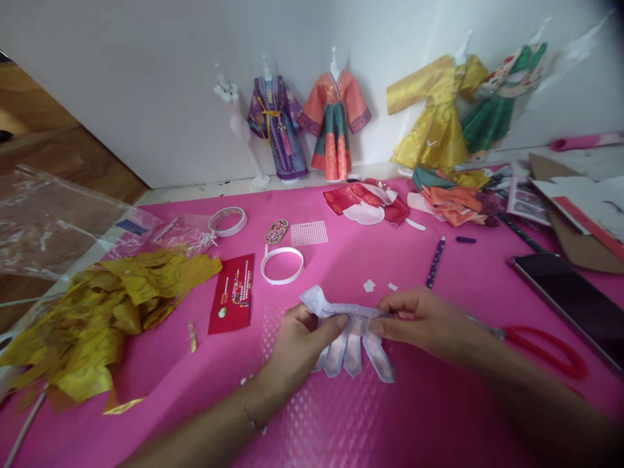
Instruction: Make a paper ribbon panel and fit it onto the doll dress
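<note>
Over the pink mat (380, 416), both hands pinch a pleated piece of pale lilac paper (351, 338). My left hand (299, 341) grips its left end, thumb across the top edge. My right hand (422, 318) holds the right end between thumb and fingers. The pleats hang down and fan out toward me. Small white paper scraps (369, 285) lie just beyond the hands.
Red-handled scissors (546, 348) and a dark phone (570, 299) lie to the right. A purple pen (435, 261), tape rings (281, 265), a red card (233, 292) and crumpled gold paper (97, 312) are on the mat. Paper dresses on stands (334, 117) line the wall.
</note>
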Available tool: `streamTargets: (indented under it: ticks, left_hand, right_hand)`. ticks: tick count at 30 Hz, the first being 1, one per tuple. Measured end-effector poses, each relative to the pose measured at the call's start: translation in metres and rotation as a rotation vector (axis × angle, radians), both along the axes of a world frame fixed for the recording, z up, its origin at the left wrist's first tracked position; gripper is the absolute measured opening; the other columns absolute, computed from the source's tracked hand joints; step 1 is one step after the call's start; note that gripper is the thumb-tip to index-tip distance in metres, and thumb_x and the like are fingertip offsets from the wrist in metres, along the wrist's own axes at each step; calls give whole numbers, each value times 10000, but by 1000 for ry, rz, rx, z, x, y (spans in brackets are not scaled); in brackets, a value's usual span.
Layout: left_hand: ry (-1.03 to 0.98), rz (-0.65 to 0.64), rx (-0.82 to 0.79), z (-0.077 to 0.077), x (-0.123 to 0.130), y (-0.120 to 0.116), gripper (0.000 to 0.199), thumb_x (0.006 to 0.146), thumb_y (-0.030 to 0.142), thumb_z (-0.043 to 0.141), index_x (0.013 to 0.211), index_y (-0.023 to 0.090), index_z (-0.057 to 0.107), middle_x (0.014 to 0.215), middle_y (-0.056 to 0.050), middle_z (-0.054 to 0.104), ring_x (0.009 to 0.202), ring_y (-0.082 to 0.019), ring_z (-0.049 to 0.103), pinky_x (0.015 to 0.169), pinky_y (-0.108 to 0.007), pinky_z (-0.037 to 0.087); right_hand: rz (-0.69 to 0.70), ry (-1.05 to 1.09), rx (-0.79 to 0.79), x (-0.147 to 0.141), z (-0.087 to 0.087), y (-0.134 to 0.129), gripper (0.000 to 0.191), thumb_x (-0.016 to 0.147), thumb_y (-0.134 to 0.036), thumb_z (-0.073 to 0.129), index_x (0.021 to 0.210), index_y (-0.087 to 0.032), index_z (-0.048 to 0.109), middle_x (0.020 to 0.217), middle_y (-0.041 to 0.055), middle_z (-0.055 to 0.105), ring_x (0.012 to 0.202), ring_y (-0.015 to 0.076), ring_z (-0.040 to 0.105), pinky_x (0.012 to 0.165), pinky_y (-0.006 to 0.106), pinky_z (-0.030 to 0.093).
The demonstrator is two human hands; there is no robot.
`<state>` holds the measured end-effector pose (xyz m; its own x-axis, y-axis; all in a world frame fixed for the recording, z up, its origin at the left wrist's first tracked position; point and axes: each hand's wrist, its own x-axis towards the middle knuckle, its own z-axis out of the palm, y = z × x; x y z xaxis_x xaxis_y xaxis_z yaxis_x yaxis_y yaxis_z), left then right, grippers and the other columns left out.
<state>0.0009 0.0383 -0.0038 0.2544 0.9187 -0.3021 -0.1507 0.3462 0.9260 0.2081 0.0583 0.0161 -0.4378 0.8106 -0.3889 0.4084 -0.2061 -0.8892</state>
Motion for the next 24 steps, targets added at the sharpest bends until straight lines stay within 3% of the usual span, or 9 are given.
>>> streamTargets:
  ticks: [7, 14, 19, 24]
  left_hand:
    - [4, -4, -21, -1, -2, 0, 294, 734, 418, 764, 715, 145, 656, 463, 14, 628, 318, -85, 488, 331, -180, 299]
    - [-34, -59, -20, 2, 0, -3, 241, 757, 384, 757, 749, 152, 688, 505, 2, 654, 354, -90, 515, 381, -195, 341]
    - [-87, -63, -16, 4, 3, -3, 273, 705, 411, 800, 694, 166, 682, 423, 41, 567, 358, -82, 473, 414, -203, 359]
    - [-54, 37, -25, 3, 4, -2, 310, 624, 405, 837, 617, 172, 633, 435, 62, 543, 366, -64, 415, 415, -204, 347]
  right_hand:
    - [-18, 124, -13, 0, -5, 2, 252, 803, -421, 639, 745, -178, 673, 654, -11, 533, 624, 137, 461, 575, 275, 320]
    - [69, 189, -53, -1, -12, 0, 230, 798, -419, 718, 809, -191, 700, 644, -13, 615, 603, 139, 537, 564, 249, 376]
    - [27, 66, 85, -1, -13, -1, 230, 821, -367, 675, 695, -174, 677, 594, -23, 554, 568, 116, 450, 526, 247, 314]
    - [40, 81, 41, -2, -12, -1, 235, 838, -372, 648, 711, -175, 669, 571, -30, 538, 543, 105, 410, 510, 249, 276]
